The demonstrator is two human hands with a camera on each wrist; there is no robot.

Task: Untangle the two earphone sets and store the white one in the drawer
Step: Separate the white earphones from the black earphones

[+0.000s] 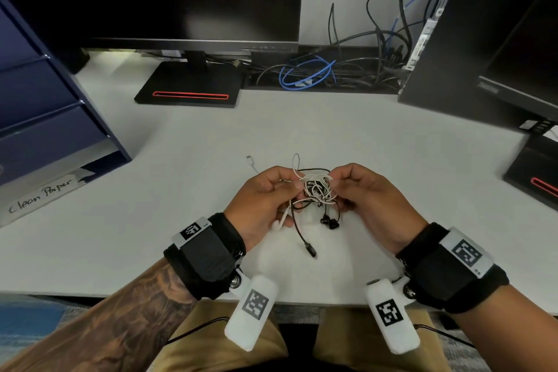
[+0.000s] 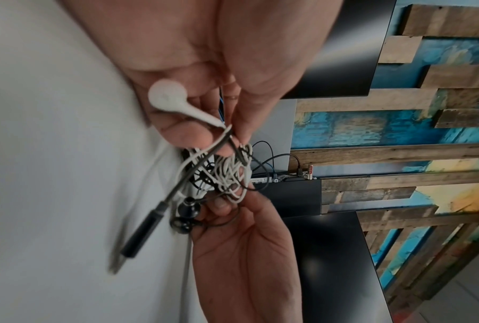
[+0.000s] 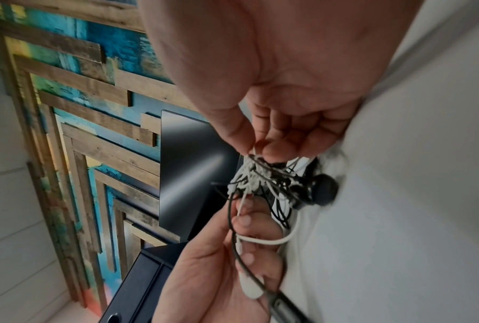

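earphone tangle [image 1: 315,189] between both hands

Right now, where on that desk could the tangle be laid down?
Bare white desk lies ahead of both hands, between the monitor stand and the dark computer case. It is crowded by the cable nest behind and the blue drawer unit leftward.

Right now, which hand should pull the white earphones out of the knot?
Probably the left hand: a white plastic earbud already lies against its fingers. The right hand pinches the black-and-white cord knot.
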